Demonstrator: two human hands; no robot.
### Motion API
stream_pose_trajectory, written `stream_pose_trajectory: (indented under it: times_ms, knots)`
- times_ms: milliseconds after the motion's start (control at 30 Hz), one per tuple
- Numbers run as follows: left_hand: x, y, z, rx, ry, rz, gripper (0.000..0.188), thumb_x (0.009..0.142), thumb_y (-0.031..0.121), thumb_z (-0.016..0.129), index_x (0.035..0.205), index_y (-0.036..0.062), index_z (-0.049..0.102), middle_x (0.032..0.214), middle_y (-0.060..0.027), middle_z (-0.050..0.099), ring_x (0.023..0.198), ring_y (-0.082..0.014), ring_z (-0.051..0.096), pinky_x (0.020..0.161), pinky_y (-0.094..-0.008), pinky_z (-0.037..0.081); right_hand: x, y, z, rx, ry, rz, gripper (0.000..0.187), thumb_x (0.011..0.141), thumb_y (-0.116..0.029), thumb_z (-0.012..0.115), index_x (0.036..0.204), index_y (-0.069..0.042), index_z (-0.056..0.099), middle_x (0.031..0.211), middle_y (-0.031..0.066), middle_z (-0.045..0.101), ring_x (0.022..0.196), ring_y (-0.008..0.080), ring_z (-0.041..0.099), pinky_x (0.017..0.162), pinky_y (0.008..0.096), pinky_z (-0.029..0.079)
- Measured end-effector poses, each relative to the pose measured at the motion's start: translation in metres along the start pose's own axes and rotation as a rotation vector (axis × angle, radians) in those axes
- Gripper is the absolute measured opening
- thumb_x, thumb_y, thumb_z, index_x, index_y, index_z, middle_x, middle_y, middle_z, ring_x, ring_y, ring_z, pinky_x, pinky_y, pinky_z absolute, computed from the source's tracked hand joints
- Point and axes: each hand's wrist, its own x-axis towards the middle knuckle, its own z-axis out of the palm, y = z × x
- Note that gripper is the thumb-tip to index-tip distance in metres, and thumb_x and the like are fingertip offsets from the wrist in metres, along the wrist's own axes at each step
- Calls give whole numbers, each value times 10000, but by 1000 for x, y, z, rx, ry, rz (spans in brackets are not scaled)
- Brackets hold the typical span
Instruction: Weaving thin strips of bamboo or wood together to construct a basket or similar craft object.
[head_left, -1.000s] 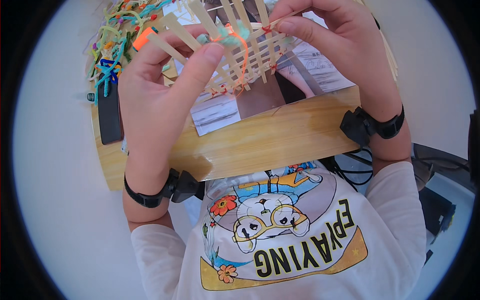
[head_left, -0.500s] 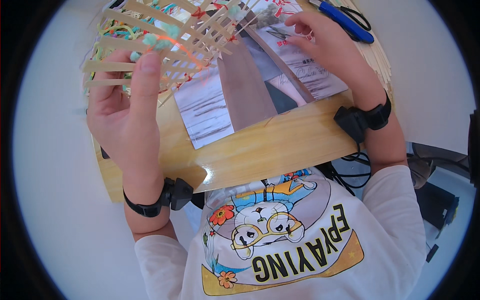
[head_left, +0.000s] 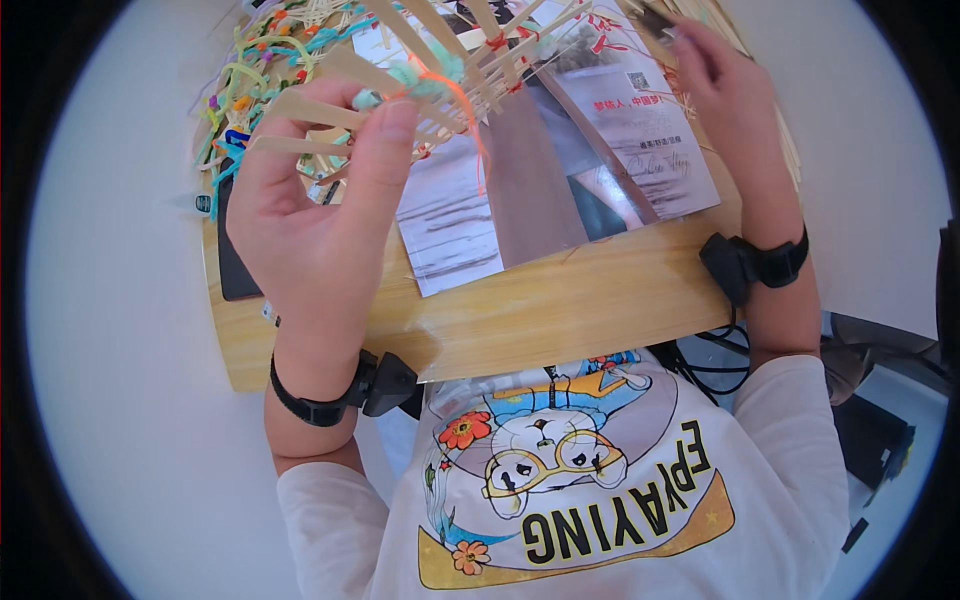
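The left grip (head_left: 310,220) is closed on a woven piece (head_left: 500,75) of flat pale strips, pinching it by its near left edge so that it hangs tilted, up and to the right of that grip. Wide strip ends fan out above the left grip and to its left, while the tighter lattice lies off to its right. Just beyond the thumb, tufts of pale green fuzzy yarn (head_left: 437,68) sit on the strips, and an orange thread (head_left: 474,125) loops down to the right of the thumb with its end loose. Red ties (head_left: 496,42) bind crossings farther right of the left grip. The right grip (head_left: 730,100) is well apart from the woven piece, its fingers bent beside a slim dark object (head_left: 655,20); that corner is small and blurred, so I cannot tell whether it grasps the object or merely touches it. Between the two grips, below the woven piece, a printed magazine (head_left: 530,170) lies on the wooden tabletop (head_left: 500,310). Colourful fuzzy stems (head_left: 245,75) are heaped beyond the left grip, and a black slab (head_left: 238,250) lies just left of it
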Motion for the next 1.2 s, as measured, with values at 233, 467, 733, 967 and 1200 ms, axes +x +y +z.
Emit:
stream_pose_trajectory:
  times_ms: [233,467,733,967,1200]
  knots:
    - [1,-5,1,96,-21,127,161,777,10,769,817,5,613,932,-70,674,773,-103,569,701,-236,449,-21,-86,-52,466,310,-446,313,975,-137,539,1209,66,583,816,59,637,610,45,471,549,184,391]
    - [2,-7,2,182,-40,246,191,736,18,796,851,27,644,915,-65,671,788,-137,584,714,-248,458,-34,-96,-64,247,-51,-710,248,917,25,503,1133,74,616,1074,151,690,833,142,636,728,239,499]
    - [-2,-8,2,302,-25,267,286,700,21,811,952,55,680,950,-58,656,850,-168,593,759,-269,454,-41,-88,-35,222,63,-815,281,820,97,591,1088,35,645,1001,108,715,733,195,674,643,261,517]
    - [-1,-5,2,334,-56,264,282,704,11,804,954,49,681,941,-60,645,837,-162,592,749,-265,457,-41,-88,-27,164,198,-858,301,787,95,638,1079,27,654,964,95,720,667,195,659,581,269,501]
    - [-2,-3,1,345,-49,252,286,700,9,806,953,53,680,935,-57,648,838,-166,590,750,-267,455,-40,-89,-28,109,165,-847,315,768,88,655,1076,23,660,938,95,718,640,198,647,555,277,490]
